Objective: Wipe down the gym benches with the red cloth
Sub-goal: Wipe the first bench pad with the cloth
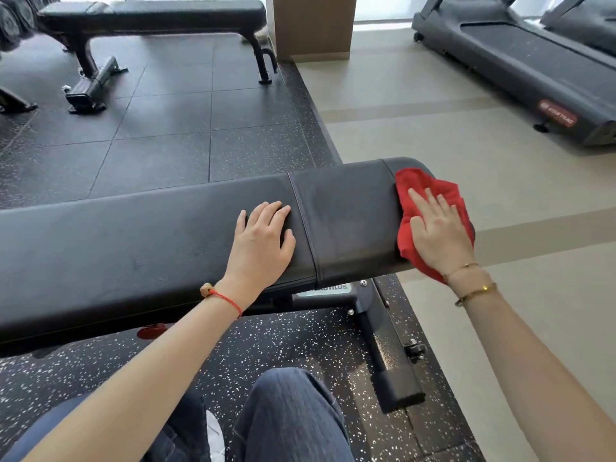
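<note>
While the left hand [263, 241] rests flat with relaxed fingers on the long black padded vinyl bench [140, 248], the right hand [440, 231] presses straight-fingered on the crumpled bright red cloth [408, 185] at the bench's right end. Part of a word, "TILUS", shows on the grey frame plate [328, 288] beneath

red cloth [430, 195], black bench [133, 235], seemingly white-speckled dark floor [283, 341]

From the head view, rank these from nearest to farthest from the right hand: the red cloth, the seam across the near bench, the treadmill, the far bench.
1. Red cloth: directly under the right hand, at the near bench's right end.
2. Seam: to its left, beside the left hand.
3. Treadmill: beyond, upper right.
4. Far bench: upper left, across the dark floor.
</note>
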Available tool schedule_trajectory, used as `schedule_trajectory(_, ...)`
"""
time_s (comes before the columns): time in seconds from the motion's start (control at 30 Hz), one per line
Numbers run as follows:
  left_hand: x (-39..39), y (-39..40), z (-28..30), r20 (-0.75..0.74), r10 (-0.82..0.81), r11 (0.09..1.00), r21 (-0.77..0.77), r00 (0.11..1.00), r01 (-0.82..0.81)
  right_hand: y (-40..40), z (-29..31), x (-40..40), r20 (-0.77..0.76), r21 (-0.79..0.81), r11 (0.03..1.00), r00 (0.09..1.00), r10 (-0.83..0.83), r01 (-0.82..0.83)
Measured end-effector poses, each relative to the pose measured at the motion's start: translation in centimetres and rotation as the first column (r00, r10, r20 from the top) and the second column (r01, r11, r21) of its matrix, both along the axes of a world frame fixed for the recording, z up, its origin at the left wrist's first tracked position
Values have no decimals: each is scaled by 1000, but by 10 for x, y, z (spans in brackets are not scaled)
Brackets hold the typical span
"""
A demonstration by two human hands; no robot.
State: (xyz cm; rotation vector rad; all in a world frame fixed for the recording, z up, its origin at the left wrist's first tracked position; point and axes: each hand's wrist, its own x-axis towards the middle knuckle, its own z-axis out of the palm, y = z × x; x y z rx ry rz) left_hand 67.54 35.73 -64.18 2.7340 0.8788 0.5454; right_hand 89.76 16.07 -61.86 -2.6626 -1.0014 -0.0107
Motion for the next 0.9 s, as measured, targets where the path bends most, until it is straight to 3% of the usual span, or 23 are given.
schedule_trajectory(0.27,-1,0,-1,2,-7,1000,1,1000,7,-26,-13,-28,2,37,992,992,124,-124)
schedule_trajectory(0.47,-1,0,-1,-16,-6,1000,7,1000,7,14,4,16,-98,-33,999,995,-1,-2)
schedule_trajectory(0.67,1,-1,-3,-23,5,1000,19,1000,-4,6,-5,18,-93,-27,980,977,193,-196)
schedule_trajectory(0.9,4,-3,0,-18,31,998,58,999,-30,81,6,56,-105,-114,980,983,152,-163)
